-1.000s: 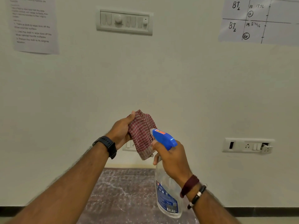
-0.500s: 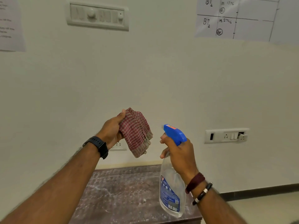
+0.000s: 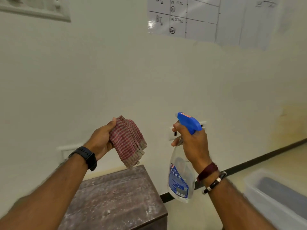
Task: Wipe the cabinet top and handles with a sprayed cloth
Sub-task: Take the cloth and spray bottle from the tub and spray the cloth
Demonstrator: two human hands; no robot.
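My left hand (image 3: 101, 140) holds up a folded red-and-white checked cloth (image 3: 128, 141), which hangs from its fingers above the cabinet. In my right hand (image 3: 191, 143) is a clear spray bottle (image 3: 180, 178) with a blue trigger head; its nozzle points left toward the cloth, a hand's width away from it. Below both hands lies the dark, speckled stone cabinet top (image 3: 116, 200), with its right front corner in view. The cabinet's handles are out of sight.
A cream wall stands right behind the cabinet, with a switch plate (image 3: 34, 10) at top left, a paper chart (image 3: 199, 19) at top right and a socket plate (image 3: 172, 133) behind the bottle. A translucent plastic bin (image 3: 272, 196) sits on the floor at lower right.
The spray bottle has drawn away from the cloth to the right, opening a gap. The view has swung right, so the cabinet's right edge and the floor bin now show.
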